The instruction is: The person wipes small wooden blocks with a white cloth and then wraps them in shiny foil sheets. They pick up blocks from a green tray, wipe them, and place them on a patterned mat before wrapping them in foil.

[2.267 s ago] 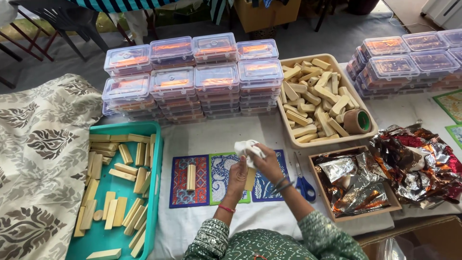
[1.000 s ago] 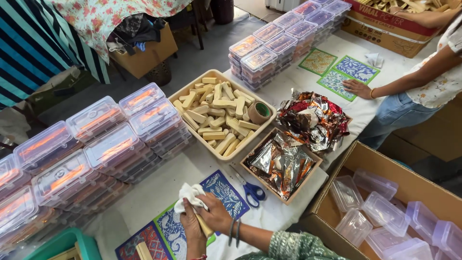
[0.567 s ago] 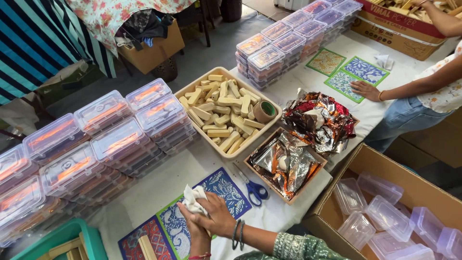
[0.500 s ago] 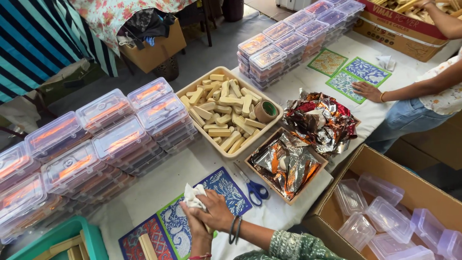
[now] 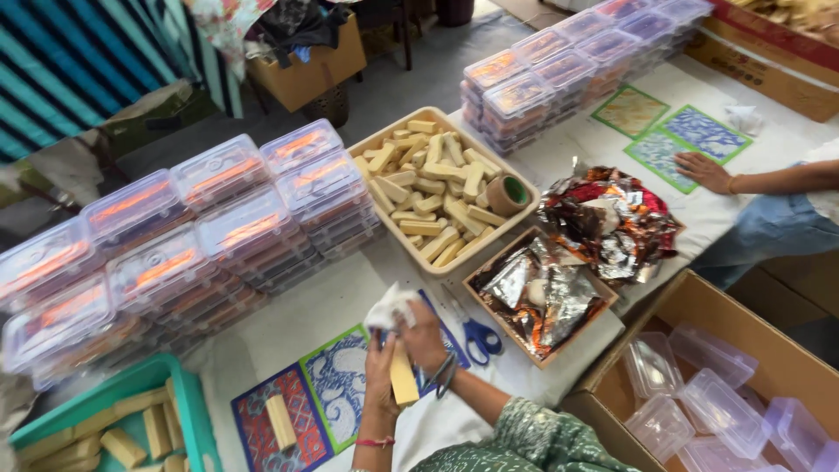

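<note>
Head view: a pale yellow bar (image 5: 403, 378) is held upright at 6 o'clock of the frame, with the left hand (image 5: 381, 367) wrapped around its lower part, fingers (image 5: 377, 345) closed on it. The right hand (image 5: 425, 334) is pressed against the bar's upper end, its fingers closed on a crumpled white cloth (image 5: 390, 308) that is laid over the top of the bar. Both hands are held just above the patterned mats (image 5: 336, 386) on the white-covered counter (image 5: 301, 310).

A second yellow bar (image 5: 280, 421) is seen lying on the red and blue mat at 7 o'clock. A teal tray (image 5: 188, 411) at 8 o'clock is loaded with more bars of the same kind. Stacks of lidded clear boxes (image 5: 218, 205) with orange contents are ranged from 9 to 11 o'clock, and a further stack (image 5: 559, 61) is set at 1 o'clock. A shallow cardboard tray (image 5: 371, 144) at 12 o'clock is filled with loose bars, with a tape roll (image 5: 508, 194) placed in its corner. Crumpled foil wrappers are held in a small brown tray (image 5: 603, 308) at 3 o'clock, with a looser heap of foil (image 5: 612, 218) just beyond it. Blue-handled scissors (image 5: 476, 332) lie between that tray and the hands. Empty clear boxes are piled in a large carton (image 5: 725, 315) at 4 o'clock. Another person's hand (image 5: 702, 171) is rested on the counter at 2 o'clock.
</note>
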